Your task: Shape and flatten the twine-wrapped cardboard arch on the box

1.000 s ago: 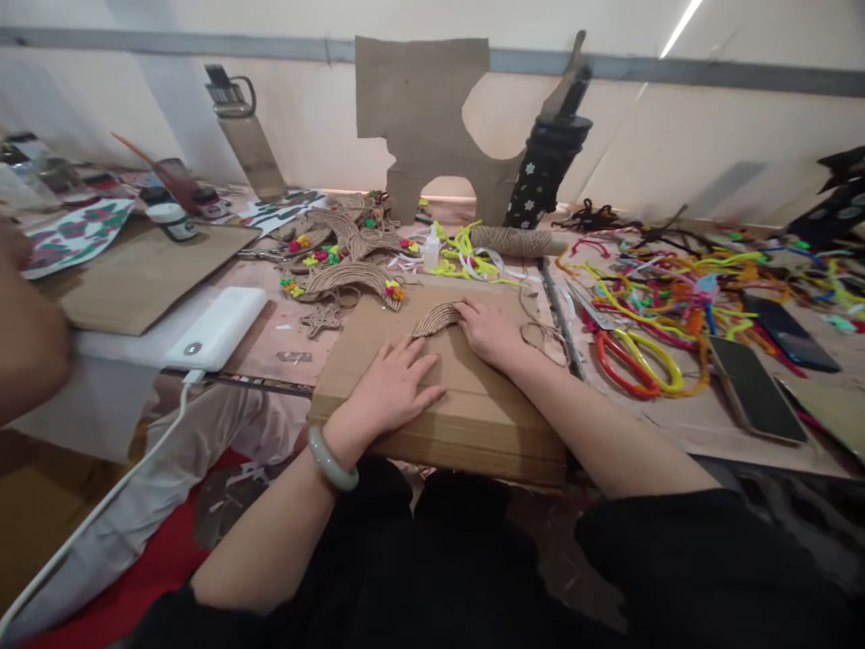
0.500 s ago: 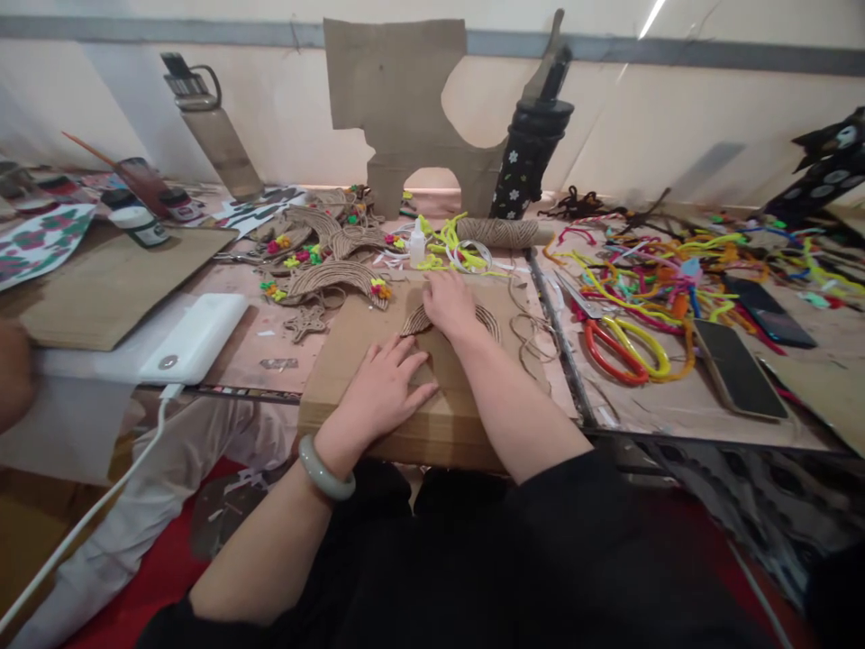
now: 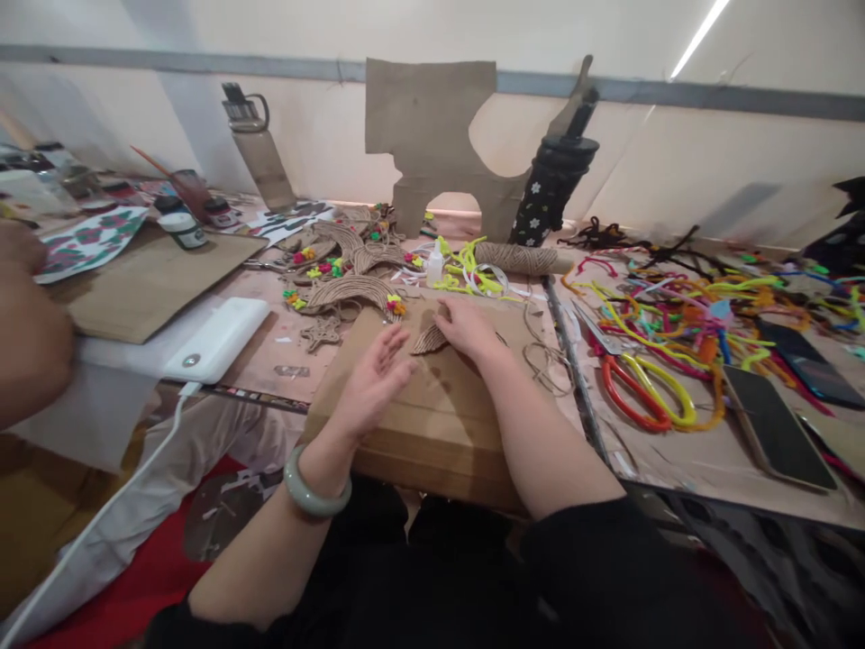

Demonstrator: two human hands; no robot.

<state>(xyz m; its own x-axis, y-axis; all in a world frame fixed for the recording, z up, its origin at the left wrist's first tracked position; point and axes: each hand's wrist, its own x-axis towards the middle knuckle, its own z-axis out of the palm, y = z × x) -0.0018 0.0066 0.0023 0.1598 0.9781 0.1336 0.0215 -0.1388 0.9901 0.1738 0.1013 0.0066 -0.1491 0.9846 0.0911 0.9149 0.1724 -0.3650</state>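
A flat cardboard box (image 3: 432, 415) lies at the table's near edge in front of me. On it rests a curved, twine-wrapped piece (image 3: 430, 340). My right hand (image 3: 468, 326) presses down on that piece, fingers spread over it. My left hand (image 3: 374, 371) hovers just above the box with fingers apart, holding nothing, a pale green bangle (image 3: 312, 487) on its wrist.
Twine-wrapped shapes with coloured flowers (image 3: 351, 287), a glue bottle (image 3: 435, 263) and a twine spool (image 3: 517, 257) lie behind the box. Red and yellow scissors (image 3: 641, 397), pipe cleaners (image 3: 703, 297) and two phones (image 3: 774, 424) fill the right. A white power bank (image 3: 216, 338) and another person's arm (image 3: 27, 333) are at left.
My left hand has lifted off the box and its fingers have opened. My right hand slid left along the twine piece, then stayed on it. The camera shifted.
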